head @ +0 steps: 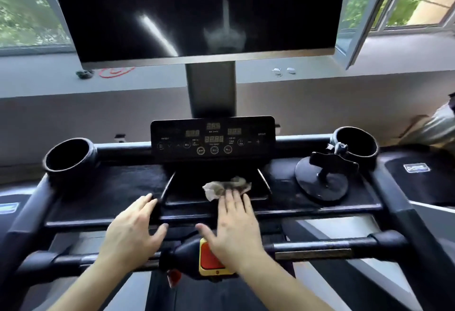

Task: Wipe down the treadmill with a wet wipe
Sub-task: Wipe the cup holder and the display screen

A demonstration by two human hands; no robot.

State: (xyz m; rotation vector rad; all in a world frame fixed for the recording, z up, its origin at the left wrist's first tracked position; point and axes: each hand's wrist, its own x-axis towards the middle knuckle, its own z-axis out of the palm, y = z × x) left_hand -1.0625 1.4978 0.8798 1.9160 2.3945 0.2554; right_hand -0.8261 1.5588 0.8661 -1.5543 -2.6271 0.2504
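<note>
panel (213,138) writing: blurred, unreadable | wipe (226,187): crumpled, grey-stained, on tray (182,193) just below panel | right hand (235,227): straight fingers press the wipe | left hand (134,229): fingers spread, holds nothing, below-left of panel

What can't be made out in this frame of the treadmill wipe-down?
Head view only:
- Control panel: digits and button labels are too small and blurred to read.
- Wet wipe: near edge is hidden under the right hand.
- Red stop button: partly covered by the same hand.
- Screen: top is cut off by the frame edge.
- White items on the sill: too small to identify.
</note>
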